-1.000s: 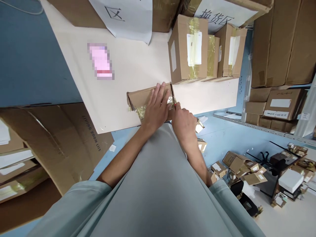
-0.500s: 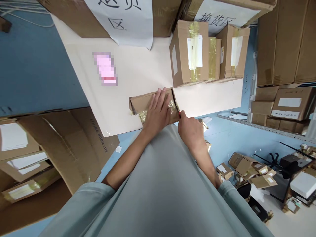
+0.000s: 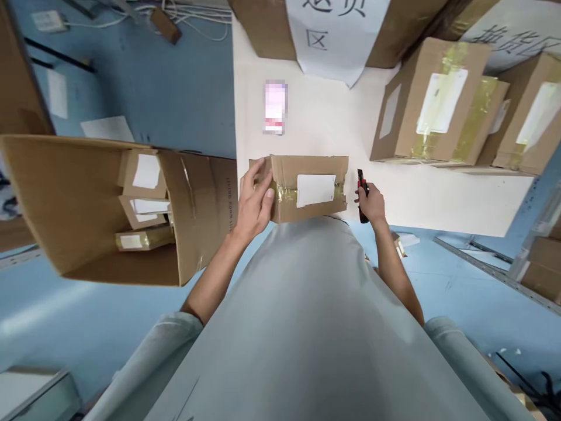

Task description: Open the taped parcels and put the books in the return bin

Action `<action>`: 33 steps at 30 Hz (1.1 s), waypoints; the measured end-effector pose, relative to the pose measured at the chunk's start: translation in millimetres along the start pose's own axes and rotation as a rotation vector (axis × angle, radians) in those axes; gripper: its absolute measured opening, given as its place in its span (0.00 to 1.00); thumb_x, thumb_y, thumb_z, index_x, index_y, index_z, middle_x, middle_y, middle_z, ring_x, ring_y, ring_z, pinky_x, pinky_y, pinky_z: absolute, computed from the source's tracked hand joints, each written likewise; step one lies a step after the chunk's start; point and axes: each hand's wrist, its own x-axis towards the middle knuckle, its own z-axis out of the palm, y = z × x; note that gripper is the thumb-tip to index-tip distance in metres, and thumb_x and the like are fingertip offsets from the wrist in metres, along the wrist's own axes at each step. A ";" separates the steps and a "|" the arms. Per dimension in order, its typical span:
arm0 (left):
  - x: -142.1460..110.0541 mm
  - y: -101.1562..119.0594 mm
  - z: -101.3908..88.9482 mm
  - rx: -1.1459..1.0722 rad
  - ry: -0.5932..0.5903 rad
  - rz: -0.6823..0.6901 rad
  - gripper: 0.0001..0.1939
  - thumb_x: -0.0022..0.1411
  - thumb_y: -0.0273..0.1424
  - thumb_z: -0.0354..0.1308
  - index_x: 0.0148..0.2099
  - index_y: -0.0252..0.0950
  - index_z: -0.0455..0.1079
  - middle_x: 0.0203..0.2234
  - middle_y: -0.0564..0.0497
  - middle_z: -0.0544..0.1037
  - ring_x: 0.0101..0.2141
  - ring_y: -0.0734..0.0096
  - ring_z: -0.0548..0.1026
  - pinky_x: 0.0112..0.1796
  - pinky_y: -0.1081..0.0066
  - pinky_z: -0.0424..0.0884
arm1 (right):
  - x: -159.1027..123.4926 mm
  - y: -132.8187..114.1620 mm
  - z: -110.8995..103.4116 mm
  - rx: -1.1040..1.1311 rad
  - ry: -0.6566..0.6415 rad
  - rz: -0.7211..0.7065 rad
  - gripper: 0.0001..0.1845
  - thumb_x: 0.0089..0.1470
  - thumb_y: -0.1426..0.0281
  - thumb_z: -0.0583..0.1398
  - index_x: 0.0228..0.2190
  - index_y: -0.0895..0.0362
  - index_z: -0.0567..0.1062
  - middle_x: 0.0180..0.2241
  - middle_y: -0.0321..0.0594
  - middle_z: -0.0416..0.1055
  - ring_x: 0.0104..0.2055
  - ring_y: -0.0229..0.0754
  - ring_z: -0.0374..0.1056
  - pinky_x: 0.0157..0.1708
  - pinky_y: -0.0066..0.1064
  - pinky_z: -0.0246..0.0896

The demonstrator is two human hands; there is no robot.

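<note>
A small cardboard box (image 3: 286, 167) lies at the front of the white table, a white label and strips of yellowish tape on its facing side. Round its left end is my left hand (image 3: 255, 202), thumb and fingers gripping the cardboard. To the right of the box, a short gap away, my right hand (image 3: 371, 202) is closed on a black and red box cutter (image 3: 360, 180). The cutter lies near the tabletop, clear of the box; whether its blade is out I cannot tell.
Taped parcels (image 3: 409, 111) stand on the right of the table (image 3: 319, 126), larger boxes with paper signs (image 3: 337, 41) behind. A blurred pink phone-like item (image 3: 275, 108) lies at the back left. To the left is a big open carton (image 3: 87, 263) with several parcels inside.
The box has been turned, so its labelled side now shows. My left hand moved from its top to its left end. My right hand drew the cutter away to the right. The view swung left.
</note>
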 end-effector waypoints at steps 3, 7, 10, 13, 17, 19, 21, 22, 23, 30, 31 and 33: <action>-14.5 -1.7 -5.7 -0.037 0.075 -0.188 0.31 0.82 0.58 0.49 0.70 0.45 0.76 0.62 0.39 0.73 0.65 0.50 0.74 0.68 0.48 0.73 | -2.8 -1.1 30.4 0.305 -0.029 0.081 0.20 0.74 0.51 0.54 0.51 0.54 0.73 0.47 0.49 0.86 0.38 0.45 0.83 0.39 0.35 0.76; -18.8 -7.2 2.9 -0.128 0.117 -0.248 0.34 0.75 0.57 0.63 0.73 0.46 0.73 0.59 0.43 0.72 0.61 0.52 0.75 0.64 0.52 0.76 | -11.5 -7.9 52.9 0.357 0.023 0.008 0.24 0.70 0.46 0.56 0.47 0.53 0.75 0.42 0.46 0.84 0.42 0.48 0.81 0.41 0.37 0.77; -9.9 -5.9 15.2 -0.187 0.128 -0.220 0.42 0.74 0.56 0.65 0.81 0.47 0.62 0.62 0.41 0.73 0.64 0.51 0.74 0.66 0.51 0.74 | -17.2 -6.7 50.3 0.308 0.109 -0.029 0.27 0.69 0.44 0.56 0.46 0.54 0.78 0.40 0.45 0.83 0.42 0.50 0.80 0.43 0.38 0.76; 2.1 -3.2 33.5 -0.250 0.089 -0.208 0.41 0.77 0.55 0.63 0.83 0.49 0.58 0.65 0.40 0.73 0.63 0.51 0.75 0.65 0.52 0.75 | -27.5 0.3 29.6 0.264 0.192 -0.028 0.28 0.69 0.46 0.55 0.48 0.55 0.79 0.38 0.44 0.82 0.40 0.49 0.78 0.42 0.37 0.73; 9.9 -6.3 71.5 -0.351 -0.008 -0.273 0.32 0.78 0.51 0.63 0.76 0.47 0.67 0.65 0.40 0.73 0.63 0.53 0.76 0.63 0.54 0.78 | -44.7 5.9 -11.0 0.031 0.288 0.034 0.28 0.70 0.50 0.53 0.53 0.57 0.78 0.40 0.49 0.83 0.41 0.52 0.78 0.43 0.38 0.70; 9.4 -9.4 91.0 -0.412 -0.036 -0.328 0.29 0.77 0.49 0.64 0.73 0.45 0.71 0.64 0.40 0.74 0.63 0.54 0.77 0.62 0.54 0.80 | -52.3 3.4 -29.3 -0.113 0.292 0.064 0.28 0.72 0.53 0.51 0.57 0.58 0.78 0.42 0.52 0.84 0.43 0.54 0.79 0.46 0.40 0.69; 7.3 -12.3 104.9 -0.459 -0.053 -0.356 0.26 0.76 0.46 0.65 0.70 0.45 0.73 0.62 0.41 0.74 0.61 0.55 0.78 0.61 0.53 0.81 | -59.7 -2.5 -44.4 -0.241 0.269 0.074 0.28 0.73 0.55 0.50 0.59 0.58 0.77 0.44 0.54 0.85 0.45 0.57 0.79 0.48 0.41 0.69; 6.2 -13.6 108.9 -0.475 -0.061 -0.357 0.25 0.76 0.44 0.65 0.69 0.45 0.74 0.61 0.41 0.74 0.60 0.56 0.79 0.62 0.53 0.81 | -63.7 -6.6 -51.0 -0.302 0.260 0.075 0.28 0.74 0.56 0.49 0.60 0.58 0.77 0.45 0.55 0.85 0.46 0.58 0.79 0.49 0.42 0.68; 5.3 -15.0 111.0 -0.487 -0.071 -0.354 0.24 0.75 0.43 0.66 0.69 0.45 0.74 0.61 0.41 0.74 0.60 0.56 0.79 0.62 0.53 0.81 | -68.1 -11.5 -56.9 -0.362 0.261 0.074 0.28 0.75 0.57 0.48 0.62 0.58 0.76 0.46 0.56 0.85 0.47 0.59 0.80 0.49 0.42 0.68; 3.2 -25.7 106.5 -0.558 -0.125 -0.374 0.25 0.71 0.38 0.68 0.67 0.45 0.77 0.62 0.41 0.74 0.62 0.54 0.77 0.63 0.50 0.82 | -98.1 -75.5 -73.4 -0.681 0.217 -0.179 0.28 0.81 0.61 0.44 0.68 0.54 0.73 0.56 0.53 0.83 0.52 0.56 0.79 0.45 0.36 0.64; 2.9 -26.8 106.9 -0.569 -0.127 -0.374 0.25 0.71 0.38 0.68 0.68 0.45 0.77 0.62 0.41 0.74 0.63 0.53 0.77 0.63 0.50 0.82 | -98.9 -87.7 -70.0 -0.722 0.131 -0.250 0.28 0.81 0.60 0.45 0.68 0.53 0.74 0.55 0.52 0.83 0.52 0.55 0.79 0.45 0.35 0.63; 2.2 -28.2 108.5 -0.585 -0.125 -0.372 0.25 0.71 0.37 0.68 0.68 0.44 0.77 0.62 0.40 0.74 0.64 0.52 0.77 0.63 0.51 0.81 | -96.2 -111.3 -58.8 -0.817 -0.034 -0.370 0.27 0.82 0.58 0.45 0.68 0.52 0.74 0.54 0.50 0.83 0.51 0.54 0.79 0.43 0.34 0.61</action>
